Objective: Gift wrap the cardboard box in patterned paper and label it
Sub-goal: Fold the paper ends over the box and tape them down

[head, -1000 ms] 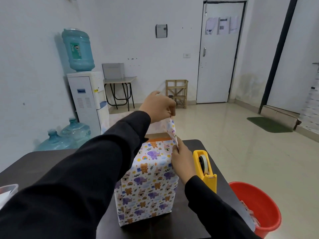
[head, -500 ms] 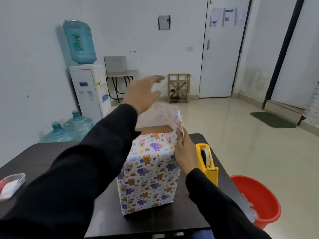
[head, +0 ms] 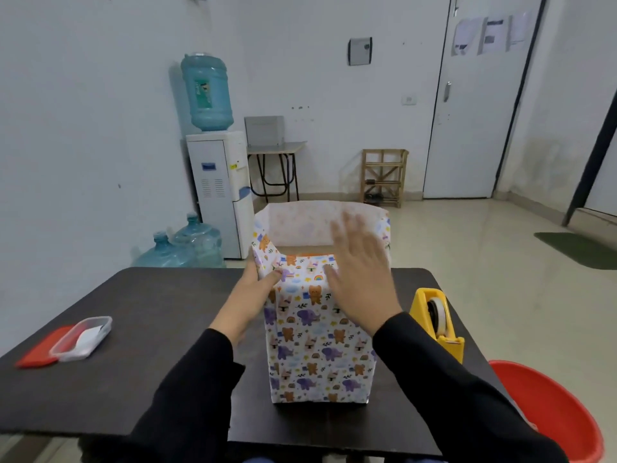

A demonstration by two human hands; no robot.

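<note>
Closing paper point(head: 300, 225) over box point(head: 317, 345) top: pinching left flap with left hand point(head: 248, 295), right hand point(head: 362, 282) fingers point(head: 357, 238) straight, empty (blurred). Next: fold down, tape.

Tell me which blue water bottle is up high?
The bottle on top of the white dispenser; the other two bottles stand on the floor.

The wrapped cardboard box point(head: 317, 345) stands upright on the dark desk point(head: 150, 312), with the patterned paper point(head: 300, 225) rising open above its top. The left hand point(head: 248, 295) pinches the paper at the near left top corner, thumb on the front face. The right hand point(head: 362, 279) is blurred, its fingers point(head: 350, 228) spread before the upper right of the box. Right of those fingers sits a yellow tape dispenser point(head: 437, 319). Well left of the left fingers lies a clear container point(head: 83, 337).
</note>
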